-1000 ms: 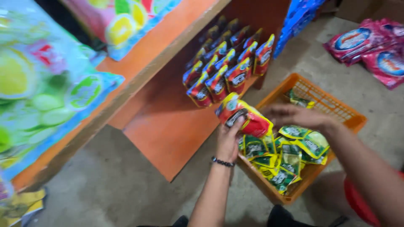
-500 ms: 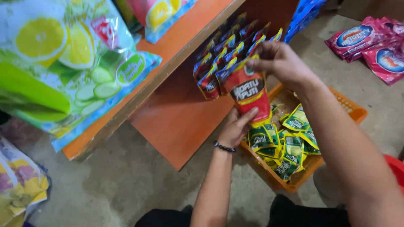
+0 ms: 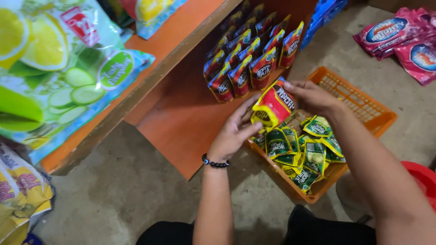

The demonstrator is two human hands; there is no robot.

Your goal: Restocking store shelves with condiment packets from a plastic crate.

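Down over the orange basket (image 3: 363, 106), both hands meet on one red and yellow sachet pack (image 3: 274, 105). The left hand (image 3: 236, 131) has its fingers (image 3: 247, 106) loosely spread and only slightly curled, the tips resting against the pack's left edge and lower corner; a dark beaded bracelet (image 3: 215, 162) circles that wrist. The right hand (image 3: 313, 96) comes in from the other side, its fingers closed on the pack's upper right edge, thumb underneath as far as can be told. The pack is held tilted, just above the near rim of the basket and just in front of the orange shelf (image 3: 181, 113). It is glossy, red with a yellow border and a dark printed patch, and slightly bowed. Below it, green sachets (image 3: 297, 152) lie heaped in the basket. On the shelf behind, rows of red sachets (image 3: 247, 59) stand upright, leaning back in lines. Pink pouches (image 3: 404, 41) lie on the concrete floor (image 3: 113, 199) at right.
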